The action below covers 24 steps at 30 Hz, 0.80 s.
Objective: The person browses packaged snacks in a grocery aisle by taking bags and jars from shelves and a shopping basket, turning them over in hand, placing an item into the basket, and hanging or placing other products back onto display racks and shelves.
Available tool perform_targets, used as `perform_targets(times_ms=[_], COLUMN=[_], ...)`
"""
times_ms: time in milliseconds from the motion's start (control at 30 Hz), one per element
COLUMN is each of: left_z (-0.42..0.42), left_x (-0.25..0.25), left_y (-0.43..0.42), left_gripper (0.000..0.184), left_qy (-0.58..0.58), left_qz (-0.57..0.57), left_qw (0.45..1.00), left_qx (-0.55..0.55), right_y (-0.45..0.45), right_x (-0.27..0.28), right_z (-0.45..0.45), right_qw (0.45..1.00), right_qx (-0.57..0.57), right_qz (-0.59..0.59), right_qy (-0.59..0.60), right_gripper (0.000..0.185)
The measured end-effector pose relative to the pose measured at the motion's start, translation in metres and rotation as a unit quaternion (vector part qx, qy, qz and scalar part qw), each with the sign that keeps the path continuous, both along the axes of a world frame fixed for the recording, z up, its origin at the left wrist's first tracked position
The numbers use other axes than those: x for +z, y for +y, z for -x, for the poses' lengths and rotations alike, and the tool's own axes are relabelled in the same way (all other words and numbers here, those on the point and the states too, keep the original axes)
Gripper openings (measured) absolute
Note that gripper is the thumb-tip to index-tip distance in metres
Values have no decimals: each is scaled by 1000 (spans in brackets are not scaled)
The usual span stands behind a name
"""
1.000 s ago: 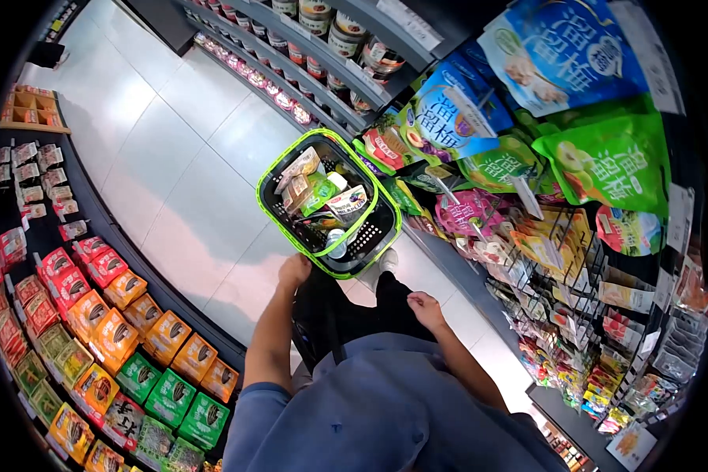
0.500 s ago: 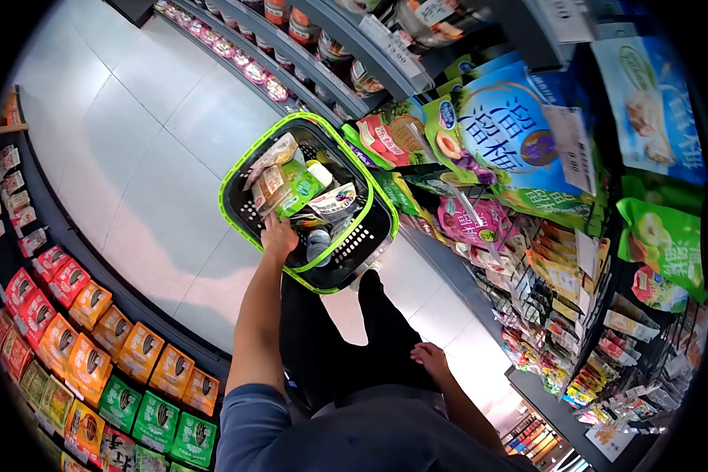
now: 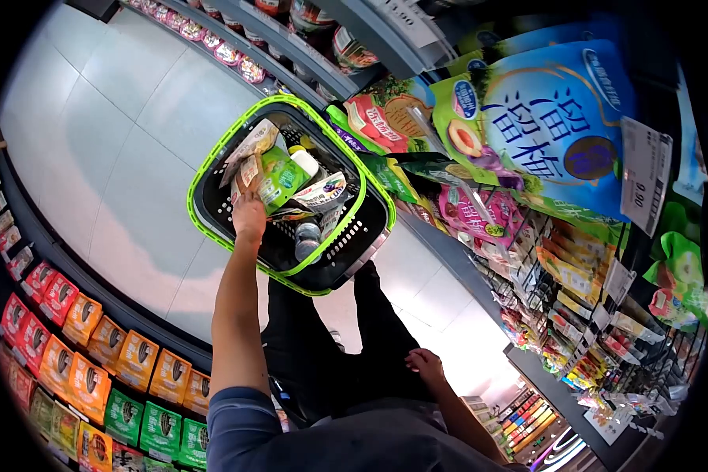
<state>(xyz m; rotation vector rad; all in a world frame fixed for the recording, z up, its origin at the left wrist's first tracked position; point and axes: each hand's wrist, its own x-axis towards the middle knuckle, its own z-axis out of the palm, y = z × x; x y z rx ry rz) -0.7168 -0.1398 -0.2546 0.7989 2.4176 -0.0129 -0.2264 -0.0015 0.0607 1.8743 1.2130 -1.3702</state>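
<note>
Basket (image 3: 212,197), one, black with a lime-green rim, in front of the person's legs, partly filled; whatever supports it is hidden. Contents already inside: cream-coloured pouch (image 3: 256,143), brown pouch (image 3: 248,171), green pouch (image 3: 283,179), white-capped container (image 3: 304,163), pale pack (image 3: 324,191) printed with dark fruit, and clear bottle (image 3: 307,239), lying apart from the pouches toward the person's side. Left hand (image 3: 248,211), one, reaching over the near-left rim, fingers bent down at the lower end of the brown pouch; whether they grip it or merely rest against it cannot be told. Right hand (image 3: 425,363), one, low beside the thigh, fingers loosely half-curled, nothing seen in it, well apart from the basket. Status: goods deposited, several; handling at the brown pouch, by judgement unfinished, the left hand being in among the goods and not yet withdrawn. On the rack to the right: blue pouch (image 3: 543,118), large, and pink pouch (image 3: 480,212). On the display to the left: orange packs (image 3: 88,385) and green packs (image 3: 160,429), in rows, neither hand near them.
</note>
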Motion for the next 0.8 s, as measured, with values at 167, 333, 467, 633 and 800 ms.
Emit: perform_targets(times_ms=[167,333,467,633,800], left_z=[11,0,-24,-55,-81], left_x=[53,186,308,441,562], left_y=[-12,-5,10,32,54], left_gripper=[19,15,16,16,19], left_qy=[62,36,-15,-176,-293], left_qz=[-158,-304,-308,-358,-382], left_qw=[983,951,950,914,875], left_qx=[70,46,46,68,-55], right_y=[10,20,37,74,121], right_x=[-3,-15,9,95,179], right_z=[12,33,102,194,224], right_qw=[999,990,905,788,729], right_qx=[8,83,283,385,413], right_qz=[-19,-36,-194,-265,-192], right_qy=[28,108,253,401,511], right_gripper=[24,21,28,72,102])
